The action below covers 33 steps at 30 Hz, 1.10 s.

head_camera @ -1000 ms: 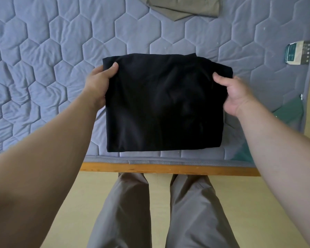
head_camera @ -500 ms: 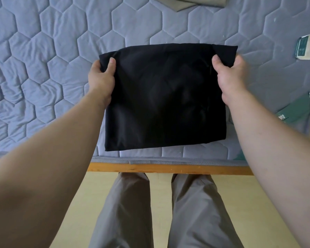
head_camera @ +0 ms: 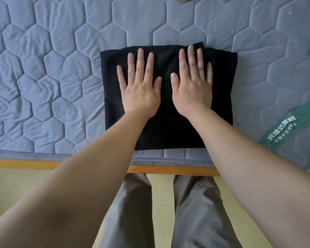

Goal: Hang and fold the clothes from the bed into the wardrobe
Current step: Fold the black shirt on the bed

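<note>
The folded black garment (head_camera: pixel 166 127) lies on the mattress (head_camera: pixel 61 86), just inside its near edge. Your left hand (head_camera: pixel 140 90) and right hand (head_camera: pixel 191 88) press flat on it side by side, fingers spread, gripping nothing. Beyond your right fingertips the far layers sit misaligned, so lifting from one side could let the fold slide open.
</note>
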Available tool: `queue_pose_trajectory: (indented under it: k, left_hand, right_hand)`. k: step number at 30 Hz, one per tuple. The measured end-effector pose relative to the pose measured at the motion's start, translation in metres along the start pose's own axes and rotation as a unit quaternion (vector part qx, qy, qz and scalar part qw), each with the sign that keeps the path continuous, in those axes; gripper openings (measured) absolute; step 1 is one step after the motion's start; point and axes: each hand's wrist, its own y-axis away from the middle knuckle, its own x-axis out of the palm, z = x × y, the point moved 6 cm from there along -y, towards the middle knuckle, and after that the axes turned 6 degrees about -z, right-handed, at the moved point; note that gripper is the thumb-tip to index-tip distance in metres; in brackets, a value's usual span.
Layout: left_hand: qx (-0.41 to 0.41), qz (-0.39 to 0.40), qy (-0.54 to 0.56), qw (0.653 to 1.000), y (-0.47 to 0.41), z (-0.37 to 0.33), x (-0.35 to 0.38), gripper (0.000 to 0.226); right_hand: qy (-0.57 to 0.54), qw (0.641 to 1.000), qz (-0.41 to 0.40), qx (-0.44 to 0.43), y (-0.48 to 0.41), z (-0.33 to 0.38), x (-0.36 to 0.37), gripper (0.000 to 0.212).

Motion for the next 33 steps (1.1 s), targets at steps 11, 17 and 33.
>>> queue_pose_trajectory:
  k: [11,17,33]
  left_hand:
    - [-0.013,-0.029,-0.042,0.999,-0.028,0.019,0.036,0.065]
    - [-0.015,0.018,-0.019,1.000,-0.028,0.017,0.022,0.066]
    - [-0.020,0.014,-0.024,0.999,0.027,0.028,0.036,0.067]
  right_hand:
    - [0.050,0.999,-0.002,-0.013,-0.012,-0.015,0.046,0.066]
    - [0.074,0.995,0.074,-0.001,-0.020,-0.003,0.025,0.067]
    - [0.042,0.996,0.069,0.024,0.054,0.004,0.056,0.071]
